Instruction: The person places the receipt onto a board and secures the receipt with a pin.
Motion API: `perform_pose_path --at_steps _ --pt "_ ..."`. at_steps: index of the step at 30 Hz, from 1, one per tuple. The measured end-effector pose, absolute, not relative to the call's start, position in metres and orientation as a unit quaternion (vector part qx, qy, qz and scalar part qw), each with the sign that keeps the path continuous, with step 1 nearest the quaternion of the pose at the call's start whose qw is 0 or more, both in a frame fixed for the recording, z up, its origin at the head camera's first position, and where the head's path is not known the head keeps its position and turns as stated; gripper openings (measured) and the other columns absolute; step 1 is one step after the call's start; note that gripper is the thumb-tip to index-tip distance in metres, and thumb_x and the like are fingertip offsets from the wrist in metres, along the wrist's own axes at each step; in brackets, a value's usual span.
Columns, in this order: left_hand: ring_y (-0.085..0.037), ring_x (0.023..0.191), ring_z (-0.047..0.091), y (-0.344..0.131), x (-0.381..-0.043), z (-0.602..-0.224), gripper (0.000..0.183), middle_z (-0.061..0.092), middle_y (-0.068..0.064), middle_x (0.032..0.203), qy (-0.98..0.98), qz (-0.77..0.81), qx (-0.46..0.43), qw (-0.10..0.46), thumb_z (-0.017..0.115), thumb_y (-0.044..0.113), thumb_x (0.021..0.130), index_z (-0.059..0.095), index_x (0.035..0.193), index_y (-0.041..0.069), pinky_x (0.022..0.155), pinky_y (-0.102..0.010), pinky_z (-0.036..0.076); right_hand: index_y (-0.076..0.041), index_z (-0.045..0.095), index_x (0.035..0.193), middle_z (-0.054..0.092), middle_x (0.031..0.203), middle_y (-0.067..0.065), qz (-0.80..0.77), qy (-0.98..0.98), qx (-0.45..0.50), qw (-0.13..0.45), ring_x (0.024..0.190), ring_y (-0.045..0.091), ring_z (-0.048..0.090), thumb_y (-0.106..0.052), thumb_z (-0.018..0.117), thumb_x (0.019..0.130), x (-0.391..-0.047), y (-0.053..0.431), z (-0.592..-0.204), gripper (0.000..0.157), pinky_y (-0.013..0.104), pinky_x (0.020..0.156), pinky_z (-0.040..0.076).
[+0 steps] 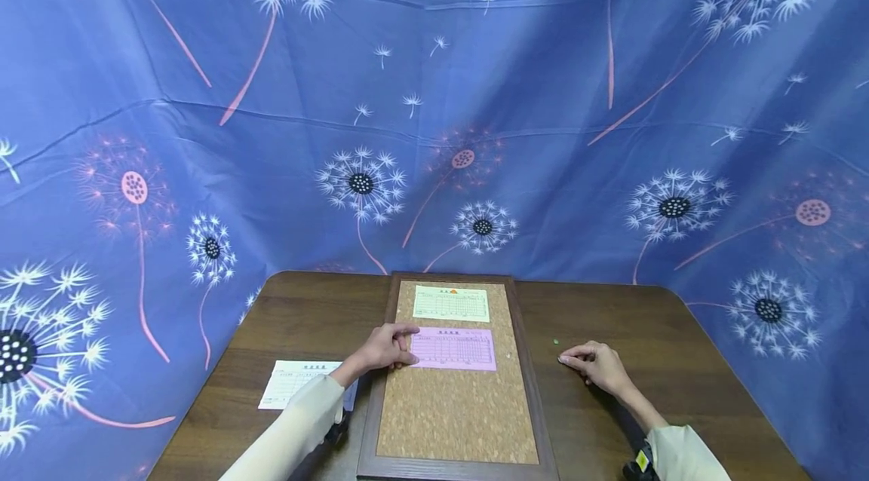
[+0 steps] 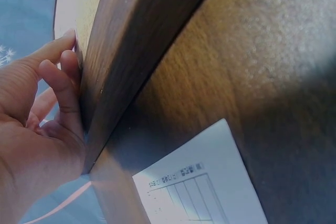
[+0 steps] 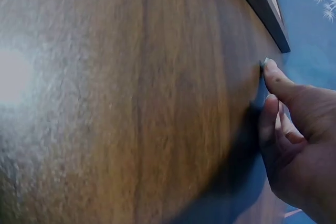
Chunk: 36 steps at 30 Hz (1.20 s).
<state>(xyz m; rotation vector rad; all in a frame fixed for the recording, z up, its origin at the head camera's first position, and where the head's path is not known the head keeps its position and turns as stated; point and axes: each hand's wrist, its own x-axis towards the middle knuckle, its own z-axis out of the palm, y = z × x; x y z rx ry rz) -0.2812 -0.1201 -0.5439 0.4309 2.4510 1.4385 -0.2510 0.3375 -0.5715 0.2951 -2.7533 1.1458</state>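
Observation:
A framed cork board [image 1: 458, 421] lies on the wooden table. On it, a pink printed slip [image 1: 453, 349] sits below a pale green one [image 1: 451, 304]. My left hand [image 1: 382, 347] presses the pink slip's left edge, with index finger and thumb apart near its two left corners. Beside the board's right side, my right hand [image 1: 600, 366] pinches a tiny pushpin [image 3: 263, 63] between thumb and index finger, close to the tabletop; the fingertips partly hide it. A small green pushpin [image 1: 556, 341] lies on the table just beyond those fingertips.
A white printed slip [image 1: 299, 379] rests on the table [image 1: 326, 307] left of the board, partly covered by my left forearm. The board's raised wooden frame [image 2: 118, 51] stands above the tabletop. Behind the table hangs a blue dandelion-patterned cloth [image 1: 434, 89].

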Motion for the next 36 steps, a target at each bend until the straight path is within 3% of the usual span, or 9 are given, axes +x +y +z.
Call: perform_pose_path --at_steps 11,20,36 --pt "-0.008 0.049 0.053 -0.118 -0.279 -0.544 0.060 0.055 -0.002 0.072 0.845 0.498 0.149 0.127 0.084 -0.002 0.077 0.062 0.133 -0.005 0.045 -0.019 0.042 -0.006 0.079 0.087 0.064 0.077 0.000 0.376 -0.912 0.124 0.109 0.047 -0.001 0.047 -0.012 0.080 0.087 -0.248 0.339 -0.577 0.005 0.022 0.039 0.046" --pt "-0.008 0.049 0.053 -0.118 -0.279 -0.543 0.061 0.055 -0.002 0.071 0.843 0.499 0.151 0.132 0.083 -0.002 0.077 0.061 0.134 -0.005 0.045 -0.018 0.042 -0.009 0.078 0.087 0.065 0.081 0.002 0.375 -0.919 0.114 0.047 0.050 0.000 0.050 -0.015 0.077 0.090 -0.254 0.340 -0.570 0.007 0.025 0.042 0.049" --pt "-0.006 0.047 0.052 -0.119 -0.282 -0.546 0.060 0.057 -0.001 0.069 0.850 0.486 0.161 0.126 0.083 -0.003 0.077 0.062 0.133 -0.006 0.043 -0.018 0.043 -0.011 0.080 0.092 0.065 0.079 0.003 0.427 -0.894 0.118 0.064 0.050 0.003 0.053 -0.018 0.078 0.090 -0.259 0.308 -0.556 0.007 0.025 0.047 0.048"
